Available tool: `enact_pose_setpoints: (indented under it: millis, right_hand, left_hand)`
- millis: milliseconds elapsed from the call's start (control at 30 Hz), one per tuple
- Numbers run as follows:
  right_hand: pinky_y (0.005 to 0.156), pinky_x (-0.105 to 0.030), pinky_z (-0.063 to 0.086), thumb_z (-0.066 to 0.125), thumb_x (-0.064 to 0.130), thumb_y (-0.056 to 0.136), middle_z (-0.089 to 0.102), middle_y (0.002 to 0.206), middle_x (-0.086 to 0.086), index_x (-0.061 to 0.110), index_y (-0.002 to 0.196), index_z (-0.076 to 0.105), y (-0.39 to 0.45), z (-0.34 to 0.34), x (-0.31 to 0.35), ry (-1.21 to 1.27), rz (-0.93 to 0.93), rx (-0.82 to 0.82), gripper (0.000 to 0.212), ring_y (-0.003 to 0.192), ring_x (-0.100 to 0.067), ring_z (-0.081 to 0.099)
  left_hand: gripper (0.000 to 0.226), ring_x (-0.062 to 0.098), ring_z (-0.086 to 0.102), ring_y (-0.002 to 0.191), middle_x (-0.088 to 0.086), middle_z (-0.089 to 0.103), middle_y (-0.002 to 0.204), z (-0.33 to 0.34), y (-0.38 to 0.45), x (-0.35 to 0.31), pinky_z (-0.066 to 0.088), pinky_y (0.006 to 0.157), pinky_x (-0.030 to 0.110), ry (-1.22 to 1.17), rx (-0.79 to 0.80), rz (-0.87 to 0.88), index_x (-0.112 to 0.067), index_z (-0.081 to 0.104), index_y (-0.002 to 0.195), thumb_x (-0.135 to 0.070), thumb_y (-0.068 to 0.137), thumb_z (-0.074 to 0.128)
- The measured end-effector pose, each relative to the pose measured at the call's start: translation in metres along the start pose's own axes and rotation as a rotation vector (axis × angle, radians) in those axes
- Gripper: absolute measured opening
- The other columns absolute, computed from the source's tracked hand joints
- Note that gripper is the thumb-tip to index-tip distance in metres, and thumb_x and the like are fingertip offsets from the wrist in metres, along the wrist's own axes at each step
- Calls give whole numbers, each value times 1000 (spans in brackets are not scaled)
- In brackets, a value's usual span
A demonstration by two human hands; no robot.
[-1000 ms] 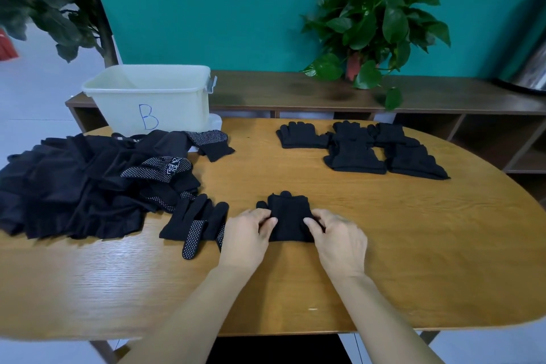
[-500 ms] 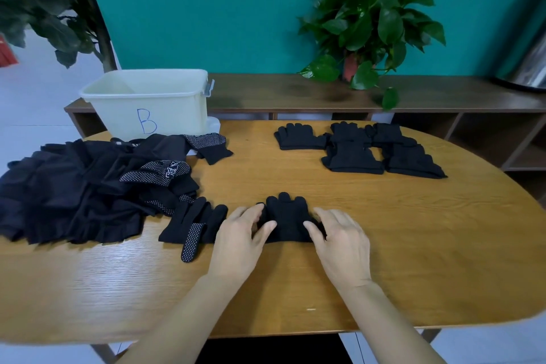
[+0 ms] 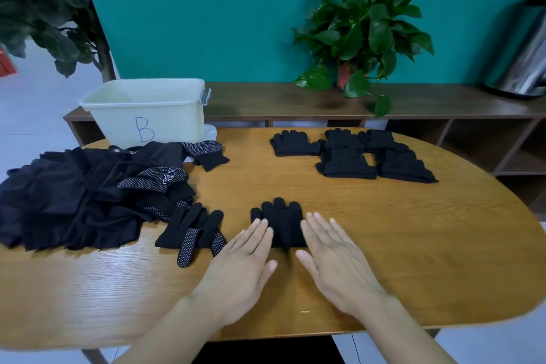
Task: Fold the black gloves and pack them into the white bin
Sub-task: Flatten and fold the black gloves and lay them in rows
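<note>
A folded black glove pair (image 3: 283, 220) lies on the wooden table (image 3: 413, 245) in front of me. My left hand (image 3: 242, 266) lies flat with straight fingers, its fingertips at the pair's left edge. My right hand (image 3: 334, 260) lies flat at the pair's right edge, fingers straight. Several folded glove pairs (image 3: 348, 154) sit in a group at the far right. The white bin (image 3: 144, 109), marked B, stands at the far left. An unfolded dotted glove pair (image 3: 192, 230) lies left of my hands.
A heap of black gloves and cloth (image 3: 82, 192) covers the table's left side, reaching the bin. Behind the table runs a dark wooden shelf (image 3: 295, 100) with a potted plant (image 3: 360, 35) and a metal container (image 3: 526, 62) at far right.
Both hands have let go of the folded pair's sides, opened flat and slid back toward me. The pair stays in place.
</note>
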State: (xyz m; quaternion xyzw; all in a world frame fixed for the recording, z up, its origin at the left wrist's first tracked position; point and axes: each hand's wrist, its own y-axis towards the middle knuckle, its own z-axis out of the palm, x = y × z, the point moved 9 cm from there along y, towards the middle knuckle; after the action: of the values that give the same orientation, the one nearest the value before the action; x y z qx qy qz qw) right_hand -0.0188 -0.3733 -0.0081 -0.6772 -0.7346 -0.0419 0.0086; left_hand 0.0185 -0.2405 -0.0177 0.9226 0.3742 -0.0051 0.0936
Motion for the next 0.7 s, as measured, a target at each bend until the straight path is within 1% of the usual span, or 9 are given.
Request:
enact_pose_setpoints:
  millis: [33,100,167,233,333,367,467,500,700]
  right_hand:
    - [108,-22,-27,-27,61,78,-17,155,6,19,151,-9,2,-1,8,31,-27,6,87,143,-4,-21]
    - [109,-22,-24,-20,59,78,-16,159,6,20,153,-9,5,3,19,80,-60,45,85,144,-3,-20]
    - [110,-19,-21,-19,60,75,-16,160,6,21,154,-9,6,14,17,112,-57,86,88,144,-3,-20]
    - [110,-18,-21,-18,61,76,-19,160,7,22,153,-11,10,23,9,127,-47,106,87,143,-2,-22]
    - [111,-18,-21,-15,60,80,-20,159,8,22,153,-11,24,27,0,116,-61,100,82,143,-1,-23]
    - [112,-18,-21,-13,59,82,-20,159,8,22,153,-11,31,27,-3,109,-66,95,80,143,-1,-23]
    - [114,-20,-18,-4,54,93,-16,160,9,22,154,-7,53,28,-16,97,-69,74,69,144,0,-19]
    - [115,-21,-17,0,52,96,-14,161,9,23,155,-6,61,29,-20,97,-68,66,66,145,0,-18]
    - [118,-24,-14,-4,52,93,-9,161,10,22,155,0,107,29,-41,116,-54,12,69,146,1,-14]
  left_hand:
    - [70,15,14,148,4,19,159,-1,5,-8,20,119,37,-44,20,37,-10,26,152,-52,101,0]
    - [82,10,-14,148,-5,-13,158,13,13,-13,-8,120,29,-101,80,53,-16,-3,153,-61,86,-15]
    - [89,10,-26,144,-7,-25,153,23,16,-13,-22,113,28,-90,151,35,-19,-16,148,-66,74,-24]
    - [89,15,-17,147,-2,-15,158,31,21,-7,-16,116,38,-63,165,25,-16,-8,151,-67,81,-24]
    - [70,18,32,143,7,37,153,37,33,5,29,115,33,40,145,-1,-8,40,146,-51,104,4]
    - [69,17,32,143,7,36,154,37,39,10,27,116,27,31,157,-22,-8,39,146,-50,104,4]
    - [79,12,-20,147,-2,-20,158,34,58,12,-16,118,25,-46,105,33,-16,-13,150,-62,86,-22]
    - [80,10,-28,144,-5,-27,155,36,64,16,-21,115,23,-61,109,40,-19,-20,147,-64,81,-24]
    - [68,10,-27,144,-3,-25,157,40,110,35,-18,114,23,-27,114,-13,-19,-21,145,-56,91,-4]
